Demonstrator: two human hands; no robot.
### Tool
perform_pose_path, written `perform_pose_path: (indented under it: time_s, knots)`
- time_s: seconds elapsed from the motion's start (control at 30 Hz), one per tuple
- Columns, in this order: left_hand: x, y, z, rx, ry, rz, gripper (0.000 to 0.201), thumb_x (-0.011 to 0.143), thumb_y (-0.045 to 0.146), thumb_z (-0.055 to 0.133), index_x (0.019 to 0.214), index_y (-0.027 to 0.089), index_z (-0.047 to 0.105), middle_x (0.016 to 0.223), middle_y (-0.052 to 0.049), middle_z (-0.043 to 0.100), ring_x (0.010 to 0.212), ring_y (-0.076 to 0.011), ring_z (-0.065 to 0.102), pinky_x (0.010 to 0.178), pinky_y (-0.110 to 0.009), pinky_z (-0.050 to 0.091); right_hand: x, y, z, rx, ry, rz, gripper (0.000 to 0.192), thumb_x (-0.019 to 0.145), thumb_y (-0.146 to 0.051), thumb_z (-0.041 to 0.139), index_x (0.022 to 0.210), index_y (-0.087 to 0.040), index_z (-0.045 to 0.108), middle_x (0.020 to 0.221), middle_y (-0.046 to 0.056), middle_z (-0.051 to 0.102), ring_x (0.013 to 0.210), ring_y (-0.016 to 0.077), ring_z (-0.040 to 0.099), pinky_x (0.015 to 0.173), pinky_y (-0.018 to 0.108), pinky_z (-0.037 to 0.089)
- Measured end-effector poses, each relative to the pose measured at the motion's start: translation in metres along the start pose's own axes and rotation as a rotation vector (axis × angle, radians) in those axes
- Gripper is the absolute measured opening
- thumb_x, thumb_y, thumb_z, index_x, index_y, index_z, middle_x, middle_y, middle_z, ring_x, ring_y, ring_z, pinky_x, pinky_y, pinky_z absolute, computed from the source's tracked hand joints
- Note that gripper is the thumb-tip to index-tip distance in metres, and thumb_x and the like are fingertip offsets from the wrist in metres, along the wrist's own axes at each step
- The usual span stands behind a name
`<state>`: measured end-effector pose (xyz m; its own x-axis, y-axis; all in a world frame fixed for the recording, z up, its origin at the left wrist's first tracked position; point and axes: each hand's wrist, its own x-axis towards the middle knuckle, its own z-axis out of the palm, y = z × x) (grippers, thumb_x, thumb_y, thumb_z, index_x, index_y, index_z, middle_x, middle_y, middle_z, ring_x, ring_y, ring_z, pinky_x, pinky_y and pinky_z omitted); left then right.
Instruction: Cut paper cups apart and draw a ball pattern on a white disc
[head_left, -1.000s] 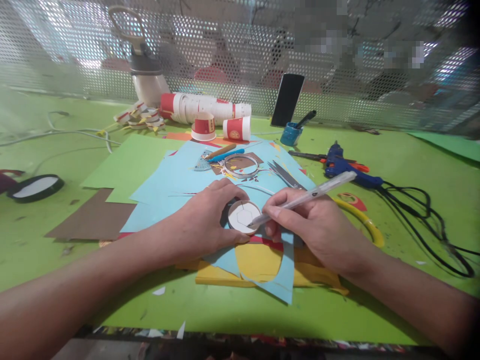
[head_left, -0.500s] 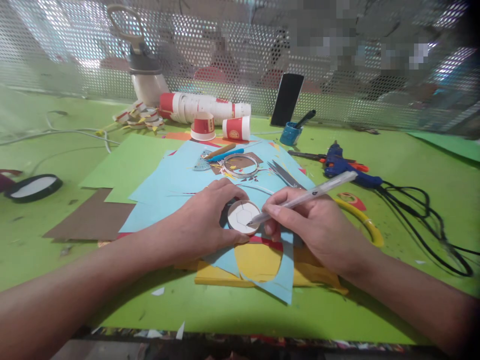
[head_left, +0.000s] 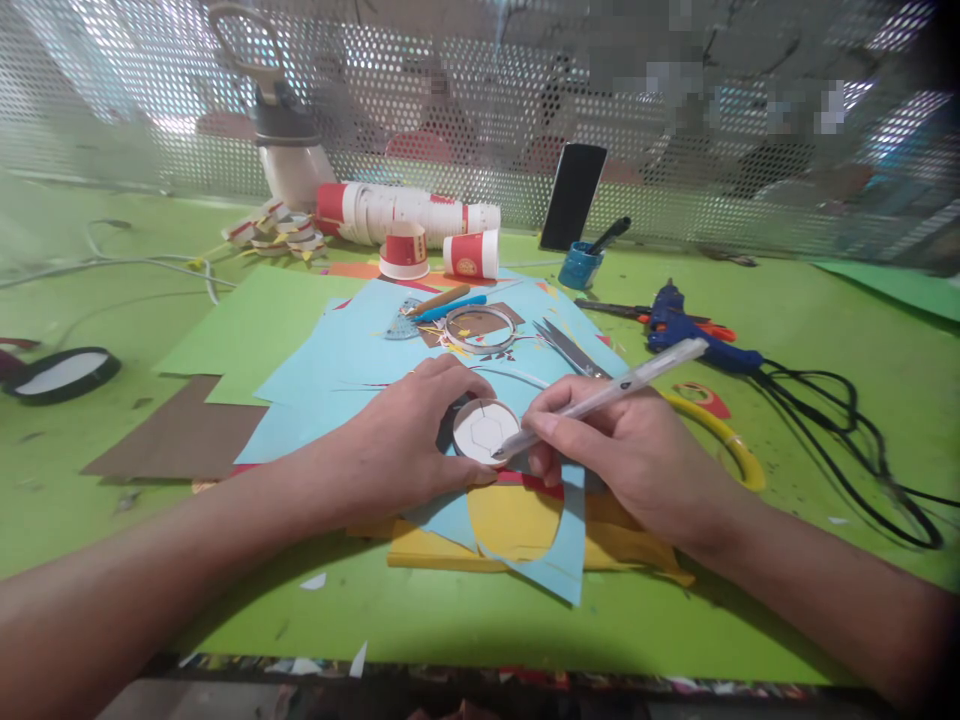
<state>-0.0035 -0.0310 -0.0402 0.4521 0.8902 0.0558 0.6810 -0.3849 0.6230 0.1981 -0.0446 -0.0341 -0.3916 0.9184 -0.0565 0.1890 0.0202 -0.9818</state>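
My left hand [head_left: 431, 425] curls round a small white disc with a raised rim [head_left: 480, 425], which looks like a cut-off paper cup bottom. A hexagon with short lines running outward is drawn on its face. In my right hand [head_left: 615, 430] is a clear-barrelled pen [head_left: 637, 375], its tip on the lower right part of the disc. Under both hands lie sheets of light blue paper [head_left: 315, 360]. A yellow paper piece [head_left: 514, 525] shows through a round cut-out just below the disc.
Scissors [head_left: 570, 350] and a tape ring [head_left: 480, 330] lie beyond my hands. At right are a blue glue gun [head_left: 675, 325] with black cable and a yellow tape roll [head_left: 720, 435]. Paper cups [head_left: 472, 255], a bottle [head_left: 292, 150] and a phone [head_left: 574, 195] stand farther back.
The pen tip has slid slightly left and down over the disc, and the pen tilts a little differently. My left hand keeps its hold. The whole view has shifted slightly.
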Motion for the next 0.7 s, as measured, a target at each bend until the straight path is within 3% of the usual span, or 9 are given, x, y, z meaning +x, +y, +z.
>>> perform_pose_path:
  time_s: [0.7]
  knots:
    - [-0.0004, -0.0004, 0.0007, 0.003, 0.002, 0.012, 0.044, 0.069, 0.040, 0.074, 0.104, 0.019, 0.060, 0.104, -0.005, 0.058, 0.096, -0.0243, 0.055, 0.079, -0.038, 0.046, 0.0008, -0.0011, 0.0009, -0.028, -0.010, 0.005, 0.015, 0.089, -0.020, 0.054, 0.075, -0.017, 0.057, 0.058, -0.001, 0.063, 0.053, 0.0110, 0.059, 0.055, 0.025, 0.053]
